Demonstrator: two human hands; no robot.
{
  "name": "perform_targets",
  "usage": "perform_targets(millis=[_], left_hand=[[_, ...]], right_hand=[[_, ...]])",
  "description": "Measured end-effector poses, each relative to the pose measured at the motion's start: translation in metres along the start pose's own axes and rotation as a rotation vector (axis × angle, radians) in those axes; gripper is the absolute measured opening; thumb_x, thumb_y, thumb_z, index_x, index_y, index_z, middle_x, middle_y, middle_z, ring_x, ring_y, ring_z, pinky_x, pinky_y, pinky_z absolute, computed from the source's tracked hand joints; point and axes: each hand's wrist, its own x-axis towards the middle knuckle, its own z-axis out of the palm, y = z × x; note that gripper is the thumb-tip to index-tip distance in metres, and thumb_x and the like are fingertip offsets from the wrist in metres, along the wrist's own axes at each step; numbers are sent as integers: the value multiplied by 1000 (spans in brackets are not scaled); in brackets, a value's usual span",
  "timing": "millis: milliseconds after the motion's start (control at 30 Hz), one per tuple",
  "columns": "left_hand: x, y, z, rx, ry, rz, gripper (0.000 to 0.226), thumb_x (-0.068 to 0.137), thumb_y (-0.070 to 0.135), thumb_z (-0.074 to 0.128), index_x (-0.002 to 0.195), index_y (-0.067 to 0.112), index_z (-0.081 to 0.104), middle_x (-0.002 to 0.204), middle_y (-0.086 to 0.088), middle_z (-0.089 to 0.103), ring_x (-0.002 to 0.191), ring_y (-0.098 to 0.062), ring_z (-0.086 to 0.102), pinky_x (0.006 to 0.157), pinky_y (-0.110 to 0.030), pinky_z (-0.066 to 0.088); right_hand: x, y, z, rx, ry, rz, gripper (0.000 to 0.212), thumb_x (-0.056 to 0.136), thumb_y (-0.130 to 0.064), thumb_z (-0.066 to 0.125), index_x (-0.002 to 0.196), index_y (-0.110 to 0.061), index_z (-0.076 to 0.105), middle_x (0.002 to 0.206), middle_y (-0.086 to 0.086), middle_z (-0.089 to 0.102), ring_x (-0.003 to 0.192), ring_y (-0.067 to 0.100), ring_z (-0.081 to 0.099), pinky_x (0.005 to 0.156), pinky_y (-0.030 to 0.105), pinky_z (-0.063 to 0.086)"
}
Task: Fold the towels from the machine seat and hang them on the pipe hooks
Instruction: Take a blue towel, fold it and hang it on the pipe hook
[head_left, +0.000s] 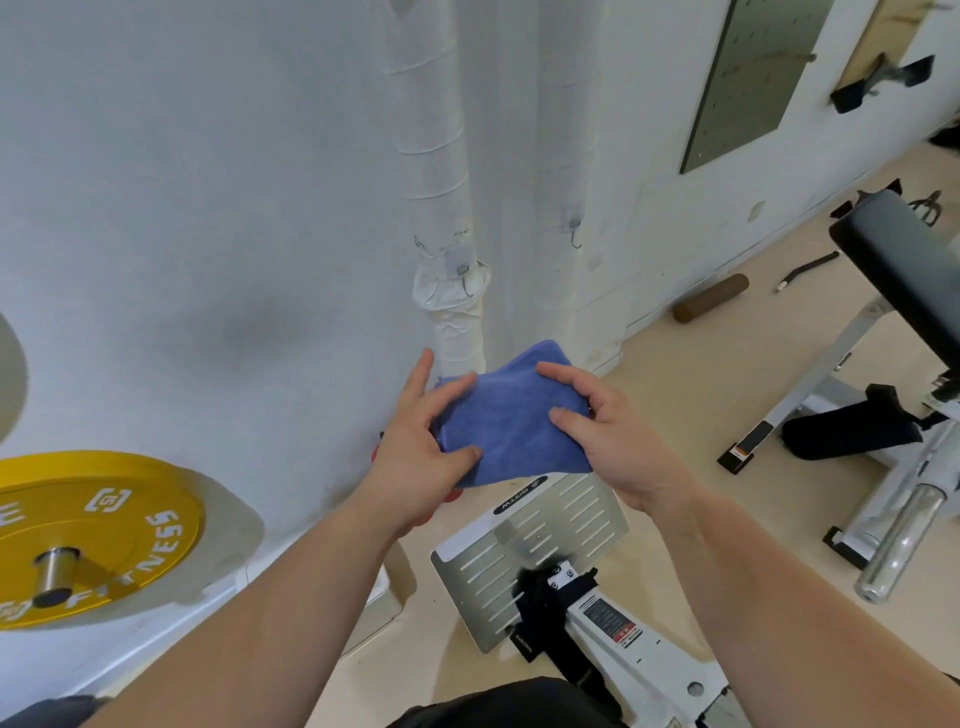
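A folded blue towel is held in the air in front of me, above the metal footplate. My left hand grips its left edge, thumb on top. My right hand holds its right edge with fingers spread over the top. Two white wrapped pipes stand against the wall: the left pipe carries a small hook, and the right pipe carries another hook. Both hooks are bare. Something red peeks out behind my left wrist; I cannot tell what it is.
A yellow weight plate on a bar sits at the left. A padded bench and white machine frame stand at the right. A brown roller lies on the floor by the wall. A grey pegboard hangs above.
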Motion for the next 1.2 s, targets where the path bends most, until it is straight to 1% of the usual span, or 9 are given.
perform_targets(millis=[133,267,400,533,667,767,900,1000,1200], left_hand=[[11,2,1,243,-36,68,72,75,-4,74,140,21,56,154,18,36,127,3,43,60,5,42],[21,4,14,434,4,113,62,74,5,75,131,23,62,125,6,63,101,-4,57,69,1,42],[30,5,24,484,47,39,58,77,13,78,131,25,63,125,7,67,113,-12,61,91,-13,40],[40,1,20,406,18,-46,41,75,15,78,111,33,69,99,9,73,85,-4,68,71,-10,50],[58,-16,2,365,24,-76,51,74,32,80,117,52,60,107,8,65,92,-2,64,82,-20,55],[76,-26,-14,119,-17,-67,55,89,8,70,120,51,58,103,12,65,90,0,66,77,-17,56],[117,-50,-35,-4,7,-19,44,99,9,58,123,46,60,107,9,69,92,-15,69,81,-26,58],[155,-70,-48,-38,20,-70,32,102,11,51,112,35,68,109,-17,69,96,-42,66,79,-39,55],[229,-94,-76,-18,-30,5,28,92,11,69,103,37,71,115,12,65,107,-3,60,97,-29,49]], right_hand=[[2,-8,-20,-218,-152,20,79,79,-8,80,144,-39,48,135,-17,53,119,-1,57,98,24,52],[13,-11,-35,-456,-217,-18,88,75,-14,84,150,-33,42,138,-15,49,123,4,51,100,20,43],[28,-7,-47,-652,-238,-67,61,69,-22,86,124,-32,63,107,-6,69,95,14,65,80,28,54],[49,1,-54,-784,-263,-157,29,69,-32,87,92,-35,69,98,-4,54,89,13,53,71,21,43],[71,2,-48,-613,-316,-114,27,72,-34,89,91,-32,69,125,-6,51,112,5,48,91,21,37],[91,2,-36,-388,-315,-38,19,80,-23,85,88,-15,70,86,3,68,75,5,61,69,24,49],[127,8,-9,-98,-177,51,31,90,-14,74,117,-24,62,94,10,73,81,16,71,72,29,59],[158,12,18,-100,-105,73,32,99,-13,61,122,-35,55,107,4,68,90,6,66,77,22,55],[216,16,56,-45,80,98,22,103,-6,47,104,-26,58,107,-3,60,83,11,59,62,19,49]])
